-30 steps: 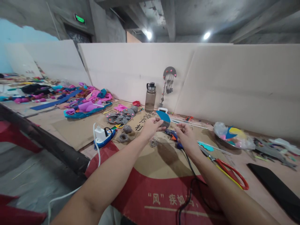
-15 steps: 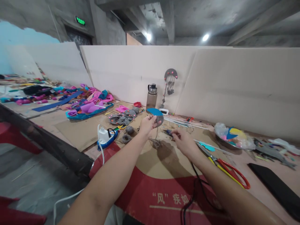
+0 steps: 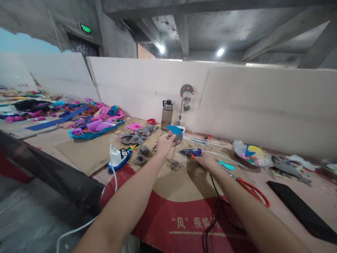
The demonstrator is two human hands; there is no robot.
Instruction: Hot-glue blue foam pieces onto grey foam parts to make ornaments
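Observation:
My left hand (image 3: 165, 143) pinches a rounded flat piece (image 3: 174, 130), its upper part blue and its lower part covered in grey yarn. A grey strand runs down from it to a loose yarn coil (image 3: 174, 164) on the cardboard. To the right, my right hand (image 3: 204, 161) is closed around the handle of a blue hot glue gun (image 3: 191, 152). The gun's nozzle points left, towards the yarn coil, and a clear glue stick (image 3: 218, 154) sticks out behind. A black cord (image 3: 216, 188) hangs below that hand. The right fingertips are partly hidden.
Scissors with red handles (image 3: 254, 191) and a black phone (image 3: 297, 207) lie at right. A blue power strip (image 3: 119, 161), yarn balls (image 3: 143, 149) and grey felt pieces (image 3: 135, 137) lie left. Behind stand a bottle (image 3: 166, 116) and a white board (image 3: 126, 80); a metal bowl (image 3: 246, 161) sits right.
My right hand has gripped the glue gun, which now shows more clearly, turned sideways. My left hand keeps the rounded piece in nearly the same place. The camera view has shifted slightly.

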